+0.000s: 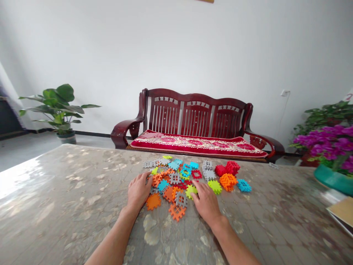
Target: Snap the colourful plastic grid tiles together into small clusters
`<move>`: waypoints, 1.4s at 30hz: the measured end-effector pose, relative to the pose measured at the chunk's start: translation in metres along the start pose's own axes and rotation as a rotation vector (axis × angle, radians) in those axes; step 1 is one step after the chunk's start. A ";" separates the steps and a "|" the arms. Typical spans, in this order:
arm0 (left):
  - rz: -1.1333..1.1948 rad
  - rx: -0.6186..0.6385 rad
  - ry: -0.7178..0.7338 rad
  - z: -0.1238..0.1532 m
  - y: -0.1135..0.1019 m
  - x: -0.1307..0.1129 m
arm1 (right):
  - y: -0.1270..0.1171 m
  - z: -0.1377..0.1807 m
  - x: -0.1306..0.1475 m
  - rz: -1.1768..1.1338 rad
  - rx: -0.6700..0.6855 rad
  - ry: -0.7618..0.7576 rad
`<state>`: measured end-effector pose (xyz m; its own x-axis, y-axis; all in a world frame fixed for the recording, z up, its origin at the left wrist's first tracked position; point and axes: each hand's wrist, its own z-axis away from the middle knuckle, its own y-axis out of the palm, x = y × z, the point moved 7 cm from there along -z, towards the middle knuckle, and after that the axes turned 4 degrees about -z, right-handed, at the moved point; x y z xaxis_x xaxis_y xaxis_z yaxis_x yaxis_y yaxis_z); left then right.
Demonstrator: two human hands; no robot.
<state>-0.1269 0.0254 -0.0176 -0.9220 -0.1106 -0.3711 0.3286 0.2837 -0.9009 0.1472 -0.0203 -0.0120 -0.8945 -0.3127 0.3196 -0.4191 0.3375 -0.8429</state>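
Floral tabletop (68, 206), one, wide leftward; far edge (93, 148) beyond interlocking tiles (174, 179), one spread; left hand (139, 189), right hand (206, 198): fingers unclenched, grasp indeterminable

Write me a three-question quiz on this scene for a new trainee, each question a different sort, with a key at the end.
1. True or false: the bench stands to the left of the purple flowers in this view.
2. Which colour is the stack just left of the rightmost blue piece? A) grey B) orange C) green
3. Fill in the gap: the piece at the thumb of the right hand is ____ in colour.

Key: 1. True. 2. B. 3. Green.
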 end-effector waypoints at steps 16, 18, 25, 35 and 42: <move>0.009 0.002 0.002 -0.001 0.002 0.002 | 0.000 0.003 0.011 0.065 0.009 -0.064; 0.008 0.007 0.001 -0.001 0.002 0.001 | 0.000 0.003 0.012 0.075 0.017 -0.058; -0.015 -0.013 0.003 -0.001 0.001 0.001 | 0.000 0.003 0.014 0.081 0.024 -0.062; 0.007 -0.013 0.006 -0.002 0.003 0.003 | -0.002 0.005 0.007 0.026 -0.024 -0.052; 0.003 -0.002 -0.003 -0.001 0.002 0.002 | -0.003 0.003 0.005 0.046 -0.010 0.006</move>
<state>-0.1281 0.0271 -0.0200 -0.9203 -0.1123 -0.3748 0.3313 0.2859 -0.8992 0.1444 -0.0256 -0.0089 -0.9138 -0.2910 0.2834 -0.3791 0.3605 -0.8522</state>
